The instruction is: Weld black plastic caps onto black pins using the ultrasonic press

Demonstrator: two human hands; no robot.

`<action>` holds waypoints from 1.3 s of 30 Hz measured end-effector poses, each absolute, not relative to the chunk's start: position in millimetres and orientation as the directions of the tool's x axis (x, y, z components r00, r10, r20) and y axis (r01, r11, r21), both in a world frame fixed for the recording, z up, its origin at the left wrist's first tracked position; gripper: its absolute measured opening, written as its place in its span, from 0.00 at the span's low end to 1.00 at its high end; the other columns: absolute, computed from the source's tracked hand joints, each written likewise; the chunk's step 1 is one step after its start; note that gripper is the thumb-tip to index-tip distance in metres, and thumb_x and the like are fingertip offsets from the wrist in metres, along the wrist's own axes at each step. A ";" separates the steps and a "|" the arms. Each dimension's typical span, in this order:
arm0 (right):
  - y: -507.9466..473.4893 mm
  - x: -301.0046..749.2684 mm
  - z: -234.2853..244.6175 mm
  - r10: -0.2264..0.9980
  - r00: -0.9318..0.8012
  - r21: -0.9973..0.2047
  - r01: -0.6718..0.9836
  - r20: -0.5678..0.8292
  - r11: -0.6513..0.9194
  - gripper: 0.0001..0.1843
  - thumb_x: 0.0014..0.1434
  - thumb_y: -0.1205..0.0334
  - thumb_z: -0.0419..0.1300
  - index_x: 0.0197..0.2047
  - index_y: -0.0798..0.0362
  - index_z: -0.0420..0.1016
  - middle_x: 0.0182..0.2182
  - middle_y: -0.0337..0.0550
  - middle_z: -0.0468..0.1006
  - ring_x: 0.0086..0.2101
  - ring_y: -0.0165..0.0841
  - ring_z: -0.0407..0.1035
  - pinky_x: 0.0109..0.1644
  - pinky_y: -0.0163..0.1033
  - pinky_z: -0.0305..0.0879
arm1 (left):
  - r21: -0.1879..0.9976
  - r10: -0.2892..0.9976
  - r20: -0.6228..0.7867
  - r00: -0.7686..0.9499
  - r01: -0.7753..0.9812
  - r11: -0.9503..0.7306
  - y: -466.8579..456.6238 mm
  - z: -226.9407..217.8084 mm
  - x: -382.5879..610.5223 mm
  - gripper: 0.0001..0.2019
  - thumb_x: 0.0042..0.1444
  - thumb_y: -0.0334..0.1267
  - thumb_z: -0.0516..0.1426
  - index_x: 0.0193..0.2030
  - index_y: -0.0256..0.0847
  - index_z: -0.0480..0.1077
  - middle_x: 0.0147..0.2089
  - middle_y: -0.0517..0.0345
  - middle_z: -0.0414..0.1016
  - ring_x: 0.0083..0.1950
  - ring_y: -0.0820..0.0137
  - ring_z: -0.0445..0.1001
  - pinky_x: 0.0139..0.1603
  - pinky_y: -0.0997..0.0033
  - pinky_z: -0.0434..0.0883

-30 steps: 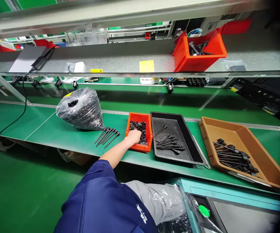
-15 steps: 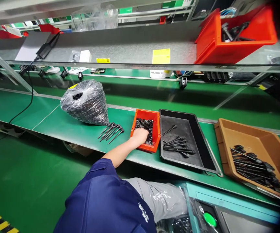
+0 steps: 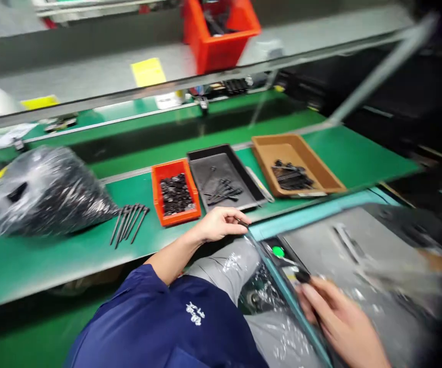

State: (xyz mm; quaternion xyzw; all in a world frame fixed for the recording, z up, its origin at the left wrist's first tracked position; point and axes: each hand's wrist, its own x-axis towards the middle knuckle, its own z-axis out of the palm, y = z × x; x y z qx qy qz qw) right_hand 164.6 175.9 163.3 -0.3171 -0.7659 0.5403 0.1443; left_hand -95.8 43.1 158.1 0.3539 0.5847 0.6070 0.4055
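My left hand (image 3: pixel 223 225) is over the near edge of the bench, just in front of the black tray (image 3: pixel 224 158). Its thumb and fingers are pinched on a small black part (image 3: pixel 241 222). Lower right, my right hand (image 3: pixel 334 314) grips a part with a round black head (image 3: pixel 303 276); the rest of that part is mostly hidden by the fingers. Beyond my left hand stands an orange bin (image 3: pixel 155 191) of small black parts. Several black rods with thick heads lie in the black tray.
A plastic bag of dark parts (image 3: pixel 52 189) sits at left, beside several black rods (image 3: pixel 129 222). A brown tray (image 3: pixel 263 163) holds more rods. A machine with a green button (image 3: pixel 278 251) stands at right. Overhead, a shelf (image 3: pixel 106 82) carries a red bin (image 3: pixel 221 48).
My left hand has come out of the orange bin and moved right with a small black part. The view has swung right, and my right hand now shows, holding a black-headed part.
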 end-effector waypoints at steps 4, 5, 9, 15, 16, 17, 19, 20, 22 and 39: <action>161.4 146.4 147.8 0.703 -0.685 -0.977 0.204 -0.191 -0.066 0.24 0.56 0.37 0.64 0.39 0.52 0.72 0.26 0.43 0.76 0.19 0.30 0.64 0.21 0.37 0.64 | 0.958 0.972 -0.114 -0.208 -0.280 0.052 84.0 157.0 -64.9 0.30 0.36 0.45 0.73 0.48 0.35 0.79 0.32 0.57 0.77 0.31 0.74 0.73 0.36 0.72 0.71; 160.5 141.9 147.0 0.720 -0.668 -0.981 0.166 -0.189 -0.103 0.24 0.56 0.38 0.64 0.39 0.52 0.72 0.27 0.43 0.76 0.20 0.30 0.64 0.21 0.36 0.63 | 0.959 0.976 -0.113 -0.188 -0.276 0.058 90.2 157.2 -58.9 0.29 0.38 0.46 0.73 0.48 0.36 0.79 0.35 0.55 0.78 0.33 0.73 0.74 0.38 0.70 0.72; 155.5 140.1 147.9 0.763 -0.623 -0.985 0.084 -0.172 -0.153 0.22 0.56 0.41 0.65 0.38 0.53 0.72 0.26 0.41 0.75 0.20 0.28 0.63 0.20 0.34 0.63 | 0.982 0.989 -0.058 -0.135 -0.186 0.032 101.3 157.8 -41.9 0.26 0.43 0.46 0.71 0.50 0.38 0.79 0.45 0.49 0.81 0.42 0.66 0.78 0.45 0.64 0.74; 153.2 158.2 139.6 0.826 -0.553 -0.981 0.192 -0.110 -0.002 0.20 0.60 0.43 0.60 0.40 0.53 0.75 0.22 0.39 0.72 0.21 0.32 0.65 0.23 0.37 0.63 | 0.992 0.996 -0.088 -0.026 -0.096 0.085 107.5 156.7 -32.9 0.25 0.47 0.45 0.69 0.52 0.38 0.78 0.52 0.47 0.80 0.51 0.59 0.78 0.55 0.59 0.74; 153.3 160.4 139.0 0.837 -0.543 -0.971 0.226 -0.066 0.071 0.18 0.61 0.45 0.60 0.40 0.53 0.76 0.23 0.40 0.73 0.22 0.33 0.67 0.25 0.38 0.64 | 0.994 0.995 -0.101 -0.012 -0.050 0.101 109.1 156.8 -32.7 0.24 0.48 0.45 0.69 0.52 0.38 0.78 0.52 0.47 0.81 0.51 0.59 0.78 0.55 0.59 0.73; 153.5 162.1 139.3 0.847 -0.532 -0.953 0.258 -0.004 0.158 0.16 0.62 0.47 0.59 0.41 0.52 0.77 0.24 0.41 0.75 0.24 0.34 0.68 0.27 0.39 0.66 | 0.993 0.993 -0.114 0.006 -0.007 0.114 110.7 157.1 -32.7 0.24 0.49 0.44 0.68 0.53 0.38 0.78 0.50 0.48 0.81 0.50 0.60 0.79 0.55 0.59 0.74; 153.6 164.3 141.9 0.845 -0.514 -0.892 0.301 0.147 0.338 0.13 0.64 0.51 0.58 0.41 0.51 0.78 0.28 0.43 0.77 0.29 0.36 0.71 0.34 0.41 0.68 | 0.990 0.990 -0.130 0.044 0.069 0.127 113.8 158.1 -33.0 0.23 0.51 0.43 0.67 0.53 0.38 0.77 0.48 0.49 0.82 0.49 0.60 0.79 0.54 0.59 0.74; 153.6 164.8 143.8 0.835 -0.507 -0.858 0.310 0.214 0.409 0.12 0.64 0.53 0.57 0.40 0.50 0.78 0.30 0.43 0.78 0.31 0.37 0.72 0.37 0.42 0.68 | 0.987 0.990 -0.129 0.059 0.100 0.123 115.1 158.6 -33.0 0.23 0.52 0.42 0.67 0.54 0.38 0.77 0.48 0.50 0.82 0.49 0.60 0.80 0.54 0.59 0.75; 153.6 165.2 147.4 0.815 -0.499 -0.812 0.318 0.295 0.489 0.11 0.65 0.55 0.56 0.40 0.49 0.78 0.32 0.44 0.79 0.33 0.38 0.73 0.40 0.42 0.69 | 0.983 0.992 -0.105 0.076 0.157 0.092 116.8 159.2 -32.0 0.22 0.53 0.41 0.65 0.55 0.39 0.77 0.50 0.51 0.81 0.51 0.59 0.79 0.56 0.59 0.74; 156.6 174.7 136.4 0.880 -0.429 -0.974 0.001 -0.206 -0.227 0.18 0.55 0.45 0.64 0.36 0.53 0.73 0.20 0.35 0.68 0.18 0.28 0.58 0.19 0.35 0.54 | 0.769 0.900 0.360 0.245 0.468 -0.435 115.0 130.9 4.8 0.31 0.65 0.34 0.50 0.74 0.45 0.47 0.73 0.46 0.57 0.73 0.60 0.58 0.70 0.53 0.64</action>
